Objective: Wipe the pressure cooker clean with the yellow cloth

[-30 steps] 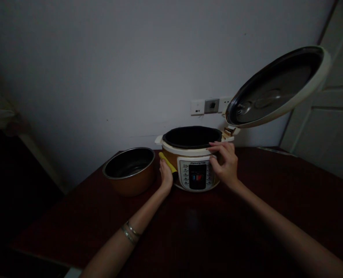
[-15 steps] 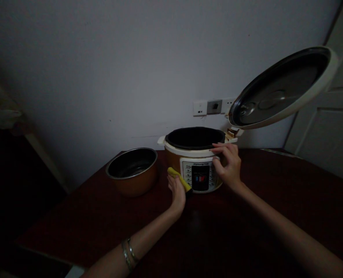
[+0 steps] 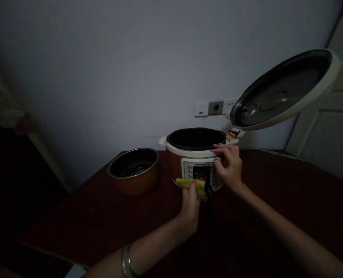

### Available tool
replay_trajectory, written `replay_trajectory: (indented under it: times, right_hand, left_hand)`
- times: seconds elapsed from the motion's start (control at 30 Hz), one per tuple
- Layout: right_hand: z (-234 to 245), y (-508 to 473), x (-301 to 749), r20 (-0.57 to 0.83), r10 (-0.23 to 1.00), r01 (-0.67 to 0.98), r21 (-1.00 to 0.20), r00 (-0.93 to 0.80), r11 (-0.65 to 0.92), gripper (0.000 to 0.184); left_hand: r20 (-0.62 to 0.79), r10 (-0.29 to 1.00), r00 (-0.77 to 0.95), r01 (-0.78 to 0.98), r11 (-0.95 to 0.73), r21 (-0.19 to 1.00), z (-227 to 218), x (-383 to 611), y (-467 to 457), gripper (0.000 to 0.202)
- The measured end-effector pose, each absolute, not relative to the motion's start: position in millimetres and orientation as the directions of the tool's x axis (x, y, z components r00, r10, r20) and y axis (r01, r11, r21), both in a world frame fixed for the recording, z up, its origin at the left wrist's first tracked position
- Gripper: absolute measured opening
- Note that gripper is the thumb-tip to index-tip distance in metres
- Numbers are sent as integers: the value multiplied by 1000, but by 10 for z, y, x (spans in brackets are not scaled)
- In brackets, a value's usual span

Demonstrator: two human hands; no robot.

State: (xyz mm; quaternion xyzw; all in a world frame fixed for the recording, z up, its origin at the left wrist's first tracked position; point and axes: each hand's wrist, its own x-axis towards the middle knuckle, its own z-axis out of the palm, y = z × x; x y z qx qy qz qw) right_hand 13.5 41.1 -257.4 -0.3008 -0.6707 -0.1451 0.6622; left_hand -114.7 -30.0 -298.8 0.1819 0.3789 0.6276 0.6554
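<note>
An orange and white electric cooker (image 3: 180, 166) stands on a dark red table (image 3: 102, 227), its lid (image 3: 284, 88) swung up to the right. My left hand (image 3: 190, 206) is closed on a yellow sponge (image 3: 192, 184) and presses it against the lower front of the cooker, over the control panel (image 3: 201, 173). My right hand (image 3: 229, 165) grips the cooker's front right rim, thumb on the body and fingers curled over the edge. The cooker's well looks dark and empty.
A metal inner pot (image 3: 133, 170) with an orange outside sits on the table left of the cooker. Wall sockets (image 3: 214, 108) are behind it. A white door (image 3: 330, 127) is at the right, and the table's left edge drops into a dark area.
My left hand has slid the sponge from the cooker's left side, down and round to the front below the control panel. My right hand has stayed on the rim.
</note>
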Motion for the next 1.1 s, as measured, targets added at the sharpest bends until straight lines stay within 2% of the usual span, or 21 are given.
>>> replay_trajectory:
  times: [0.1,0.23,0.4,0.53,0.6,0.7,0.8,0.9,0.97,1.03,1.1]
  right_hand:
    - [-2567,403,137,976,209,595,-201,57,778,15]
    - [-2564,393,140,976,209,591,-201,54,782,15]
    - [-2567,387,132,972,226,583,-217,58,783,16]
    - [-2531,352,184,958,284,549,-261,45,794,19]
    - [-2518,297,257,934,357,497,-312,3,810,27]
    - [-2561,149,401,866,499,401,-459,6,793,41]
    - [-2685,-46,534,789,609,362,-593,81,720,32]
    - [-2823,-231,627,593,804,316,-757,-35,572,23]
    - [-2900,-339,670,339,908,234,-888,-246,395,35]
    - [-2969,-431,697,81,882,194,-962,-465,190,54]
    - [-3039,-500,706,-56,824,199,-977,-564,70,65]
  left_hand:
    - [-355,934,38,-741,264,617,-2833,-1136,-289,19]
    - [-428,900,81,-802,314,508,-2771,-1097,-264,19]
    - [-402,886,231,-776,418,473,-2852,-1011,-274,22]
    - [-377,868,323,-734,481,479,-2965,-941,-287,23]
    - [-372,851,371,-696,520,495,-3010,-932,-310,26]
    - [-387,821,419,-617,571,542,-3046,-964,-375,32]
    - [-393,788,474,-539,612,579,-3057,-1026,-449,36]
    - [-412,689,596,-378,694,613,-3064,-1080,-493,43]
    - [-436,622,650,-263,722,639,-3072,-1101,-506,45]
    - [-446,596,667,-174,707,685,-3080,-1110,-512,44]
    - [-423,606,673,-100,641,761,-3087,-1111,-514,42]
